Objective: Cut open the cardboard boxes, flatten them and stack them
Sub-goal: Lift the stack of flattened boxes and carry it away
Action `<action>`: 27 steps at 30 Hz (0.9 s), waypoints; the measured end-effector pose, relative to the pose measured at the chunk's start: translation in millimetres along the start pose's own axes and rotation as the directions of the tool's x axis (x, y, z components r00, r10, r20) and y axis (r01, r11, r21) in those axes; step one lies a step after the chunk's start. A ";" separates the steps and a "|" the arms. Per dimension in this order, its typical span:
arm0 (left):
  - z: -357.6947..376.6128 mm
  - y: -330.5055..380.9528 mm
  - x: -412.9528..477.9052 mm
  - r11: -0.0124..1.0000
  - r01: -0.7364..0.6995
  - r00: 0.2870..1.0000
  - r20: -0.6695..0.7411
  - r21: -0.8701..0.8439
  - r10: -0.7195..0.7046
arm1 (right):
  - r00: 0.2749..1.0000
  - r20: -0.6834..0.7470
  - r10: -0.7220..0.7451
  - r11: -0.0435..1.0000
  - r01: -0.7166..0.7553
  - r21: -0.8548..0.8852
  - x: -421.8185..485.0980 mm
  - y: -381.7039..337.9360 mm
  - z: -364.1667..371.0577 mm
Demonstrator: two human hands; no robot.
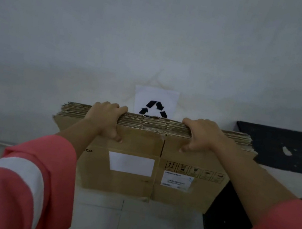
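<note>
A stack of several flattened brown cardboard boxes point(145, 176) stands on edge against a grey wall, its top edges showing as layered corrugated strips. The front sheet carries a blank white label and a printed shipping label with handling symbols. My left hand point(105, 119) grips the stack's top edge left of centre, fingers over the back, thumb on the front face. My right hand point(201, 135) grips the top edge right of centre in the same way. Both sleeves are pink, the left with a white band.
A white paper with a black recycling symbol point(155, 103) is taped to the wall just behind the stack. A black, scuffed surface point(285, 150) lies to the right and runs down beside the stack. Pale floor tiles point(126, 225) lie in front.
</note>
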State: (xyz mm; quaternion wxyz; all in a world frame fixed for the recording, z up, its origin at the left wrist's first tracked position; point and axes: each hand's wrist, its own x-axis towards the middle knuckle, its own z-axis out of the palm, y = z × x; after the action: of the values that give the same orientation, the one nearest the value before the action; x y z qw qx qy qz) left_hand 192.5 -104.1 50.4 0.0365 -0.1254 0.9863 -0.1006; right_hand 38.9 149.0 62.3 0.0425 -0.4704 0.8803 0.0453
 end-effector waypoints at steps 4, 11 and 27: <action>66.3 1.5 1.4 1.000 -0.021 0.999 0.047 0.001 0.021 | 0.999 0.032 0.032 0.999 -0.032 0.000 11.0 -13.9 63.7; 181.8 11.9 -0.1 0.998 -0.065 0.989 0.134 0.006 0.063 | 0.995 0.086 0.054 0.998 -0.055 0.007 14.7 -41.7 177.5; 424.9 53.2 -3.3 0.999 -0.026 0.984 0.178 0.019 0.022 | 0.998 0.069 0.001 0.996 -0.007 0.091 47.8 -63.7 419.6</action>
State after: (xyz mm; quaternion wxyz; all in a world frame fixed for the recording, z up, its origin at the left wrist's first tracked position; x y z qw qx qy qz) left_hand 224.3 -133.3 -375.7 0.1272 -0.1214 0.9794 -0.0991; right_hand 79.0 124.6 -362.2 0.0940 -0.4643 0.8804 0.0214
